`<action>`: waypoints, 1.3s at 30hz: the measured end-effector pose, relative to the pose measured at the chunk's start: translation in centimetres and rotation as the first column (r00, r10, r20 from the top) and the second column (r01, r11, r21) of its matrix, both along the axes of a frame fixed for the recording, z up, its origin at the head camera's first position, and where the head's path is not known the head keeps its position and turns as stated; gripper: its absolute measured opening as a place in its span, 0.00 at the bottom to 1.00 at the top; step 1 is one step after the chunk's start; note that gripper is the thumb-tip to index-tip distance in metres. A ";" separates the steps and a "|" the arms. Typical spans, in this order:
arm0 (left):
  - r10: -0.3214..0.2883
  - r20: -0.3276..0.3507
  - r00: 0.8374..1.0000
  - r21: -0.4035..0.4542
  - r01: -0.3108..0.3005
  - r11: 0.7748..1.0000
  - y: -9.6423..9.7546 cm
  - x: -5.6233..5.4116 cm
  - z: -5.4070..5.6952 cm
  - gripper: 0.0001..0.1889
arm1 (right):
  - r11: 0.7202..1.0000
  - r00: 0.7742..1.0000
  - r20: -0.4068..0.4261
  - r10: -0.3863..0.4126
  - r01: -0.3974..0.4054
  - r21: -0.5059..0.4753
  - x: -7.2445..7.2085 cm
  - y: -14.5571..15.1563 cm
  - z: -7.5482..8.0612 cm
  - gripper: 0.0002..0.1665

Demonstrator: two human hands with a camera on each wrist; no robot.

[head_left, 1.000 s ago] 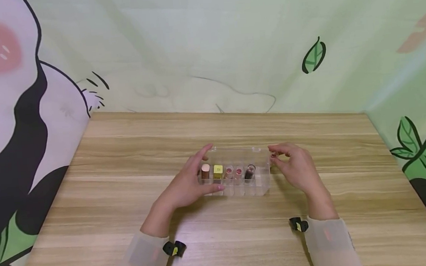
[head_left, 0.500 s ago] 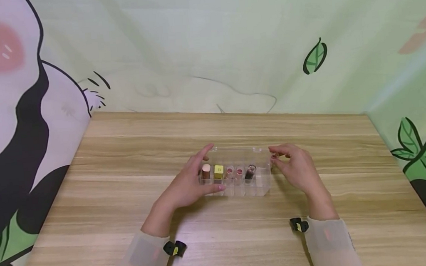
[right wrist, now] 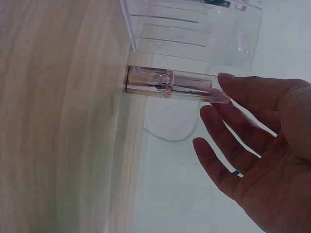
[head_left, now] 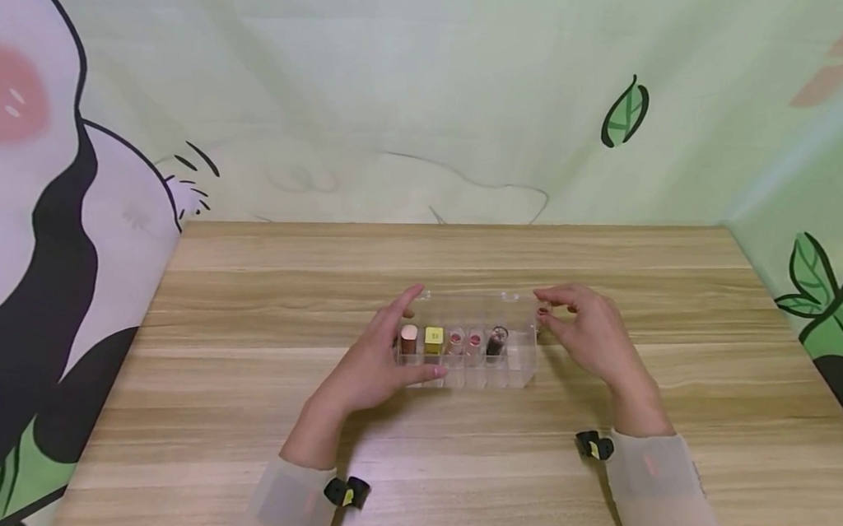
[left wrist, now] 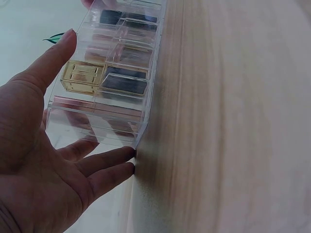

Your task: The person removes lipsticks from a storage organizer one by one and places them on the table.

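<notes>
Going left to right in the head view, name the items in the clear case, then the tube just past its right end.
Brown item with a pale top, yellow-topped item, first red-topped tube, second red-topped tube, dark item, pinched tube.

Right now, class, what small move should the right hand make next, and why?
Probably lift the clear tube toward the organizer's right end slot: the right hand pinches the tube's top just outside that end, the slot looks empty, and the left hand holds the opposite end.
</notes>
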State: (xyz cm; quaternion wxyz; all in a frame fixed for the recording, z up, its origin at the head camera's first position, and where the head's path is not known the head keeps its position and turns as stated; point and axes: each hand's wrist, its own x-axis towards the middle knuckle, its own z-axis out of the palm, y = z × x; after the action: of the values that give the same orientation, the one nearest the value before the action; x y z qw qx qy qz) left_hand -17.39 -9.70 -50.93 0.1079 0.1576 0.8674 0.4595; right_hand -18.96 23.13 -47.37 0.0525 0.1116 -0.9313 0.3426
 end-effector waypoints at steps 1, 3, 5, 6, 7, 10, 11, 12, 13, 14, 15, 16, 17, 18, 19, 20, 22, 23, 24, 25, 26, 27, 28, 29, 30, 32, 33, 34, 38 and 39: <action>0.000 -0.001 1.000 0.000 0.000 1.000 0.0 0.0 0.0 0.62 | 1.000 1.000 -0.003 -0.001 0.001 0.000 0.0 0.0 0.1 0.19; 0.001 -0.001 1.000 -0.001 -0.001 1.000 0.0 0.0 0.0 0.62 | 1.000 1.000 -0.010 0.001 -0.001 -0.003 0.1 0.0 0.2 0.19; 0.002 0.000 1.000 0.000 -0.002 1.000 0.0 0.0 0.0 0.62 | 1.000 1.000 -0.018 0.002 -0.003 -0.009 0.1 -0.1 0.3 0.20; 0.003 0.000 1.000 -0.001 -0.003 1.000 0.0 0.0 0.0 0.62 | 1.000 1.000 -0.024 0.005 -0.005 -0.013 0.2 -0.1 0.4 0.20; 0.003 0.002 1.000 -0.001 -0.003 1.000 0.0 0.0 0.1 0.62 | 1.000 1.000 -0.030 0.008 -0.008 -0.018 0.2 -0.1 0.5 0.20; 0.005 0.005 1.000 -0.004 -0.005 1.000 0.0 0.1 0.0 0.62 | 0.999 0.999 -0.049 0.015 -0.017 -0.034 0.5 -0.2 0.9 0.21; 0.005 0.006 1.000 -0.005 -0.005 1.000 0.0 0.1 0.0 0.62 | 0.999 0.998 -0.057 0.018 -0.021 -0.038 0.6 -0.3 1.0 0.21; 0.006 0.007 1.000 -0.006 -0.006 1.000 0.0 0.1 0.0 0.62 | 0.999 0.998 -0.065 0.022 -0.025 -0.041 0.6 -0.3 1.1 0.22; 0.007 0.008 1.000 -0.005 -0.007 1.000 0.0 0.1 0.0 0.62 | 0.999 0.997 -0.072 0.024 -0.027 -0.044 0.7 -0.4 1.2 0.22; 0.007 0.008 1.000 -0.005 -0.007 1.000 0.0 0.1 0.0 0.62 | 0.999 0.997 -0.078 0.025 -0.028 -0.045 0.8 -0.4 1.3 0.22; 0.007 0.009 1.000 -0.004 -0.007 1.000 0.0 0.1 0.0 0.62 | 0.999 0.996 -0.084 0.026 -0.030 -0.045 0.8 -0.5 1.4 0.23; 0.007 0.009 1.000 -0.005 -0.007 1.000 0.0 0.1 0.0 0.62 | 0.998 0.996 -0.090 0.027 -0.031 -0.046 0.9 -0.5 1.5 0.23; 0.007 0.008 1.000 -0.005 -0.007 1.000 0.0 0.1 0.0 0.62 | 0.998 0.995 -0.096 0.029 -0.034 -0.045 0.9 -0.6 1.7 0.23; 0.007 0.007 1.000 -0.004 -0.007 1.000 0.0 0.1 0.0 0.62 | 0.998 0.994 -0.101 0.032 -0.037 -0.047 1.0 -0.7 1.8 0.23; 0.006 0.006 1.000 -0.003 -0.006 1.000 0.0 0.1 0.0 0.62 | 0.998 0.994 -0.106 0.038 -0.043 -0.049 1.1 -0.8 1.9 0.23; 0.005 0.005 1.000 -0.003 -0.005 1.000 0.0 0.1 -0.1 0.62 | 0.997 0.993 -0.109 0.044 -0.050 -0.054 1.1 -0.8 2.0 0.23; 0.003 0.002 1.000 -0.003 -0.003 1.000 0.0 0.0 -0.1 0.62 | 0.996 0.991 -0.117 0.062 -0.069 -0.059 1.3 -1.1 2.3 0.23; 0.003 0.001 1.000 -0.004 -0.003 1.000 0.0 0.0 -0.1 0.62 | 0.995 0.990 -0.122 0.071 -0.079 -0.060 1.3 -1.2 2.4 0.23; 0.003 0.000 1.000 -0.004 -0.003 1.000 0.0 0.0 0.0 0.62 | 0.994 0.988 -0.128 0.081 -0.090 -0.061 1.4 -1.3 2.4 0.23; 0.003 0.002 1.000 -0.004 -0.003 1.000 0.0 0.1 0.0 0.62 | 0.993 0.987 -0.134 0.091 -0.100 -0.060 1.5 -1.4 2.5 0.23; 0.002 0.002 1.000 -0.005 -0.002 1.000 0.0 0.1 0.0 0.62 | 0.993 0.985 -0.140 0.099 -0.107 -0.057 1.5 -1.4 2.5 0.23; 0.002 0.003 1.000 -0.006 -0.002 1.000 0.0 0.1 0.1 0.62 | 0.992 0.983 -0.146 0.107 -0.115 -0.054 1.6 -1.5 2.6 0.23; 0.003 0.004 1.000 -0.008 -0.003 1.000 0.0 0.1 0.1 0.62 | 0.991 0.982 -0.153 0.114 -0.123 -0.051 1.6 -1.6 2.6 0.23; 0.004 0.004 1.000 -0.008 -0.003 1.000 0.0 0.1 0.1 0.62 | 0.990 0.980 -0.158 0.121 -0.130 -0.047 1.6 -1.7 2.7 0.23; 0.004 0.004 1.000 -0.009 -0.004 1.000 0.0 0.1 0.1 0.62 | 0.989 0.978 -0.163 0.129 -0.138 -0.045 1.6 -1.7 2.7 0.23; 0.006 0.003 1.000 -0.010 -0.006 1.000 0.0 0.1 0.1 0.62 | 0.988 0.977 -0.164 0.139 -0.147 -0.041 1.7 -1.8 2.8 0.23; 0.007 0.003 1.000 -0.012 -0.007 1.000 0.0 0.1 0.2 0.62 | 0.988 0.976 -0.161 0.144 -0.152 -0.040 1.7 -1.9 2.9 0.23; 0.008 0.003 1.000 -0.012 -0.008 1.000 0.0 0.1 0.2 0.62 | 0.987 0.976 -0.157 0.148 -0.155 -0.038 1.7 -1.9 3.0 0.23; 0.011 0.007 1.000 -0.015 -0.010 1.000 0.1 0.1 0.3 0.62 | 0.985 0.979 -0.126 0.162 -0.168 -0.039 1.9 -2.1 3.1 0.23; 0.010 0.008 1.000 -0.015 -0.010 1.000 0.2 0.1 0.3 0.62 | 0.985 0.979 -0.118 0.165 -0.171 -0.039 1.9 -2.1 3.1 0.22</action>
State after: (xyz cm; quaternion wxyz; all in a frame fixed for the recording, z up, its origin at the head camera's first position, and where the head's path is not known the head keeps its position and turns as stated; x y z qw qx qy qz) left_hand -17.24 -9.54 -50.66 0.1103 0.1504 0.8711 0.4542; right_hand -17.07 21.00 -44.32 0.0793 0.2080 -0.9053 0.3617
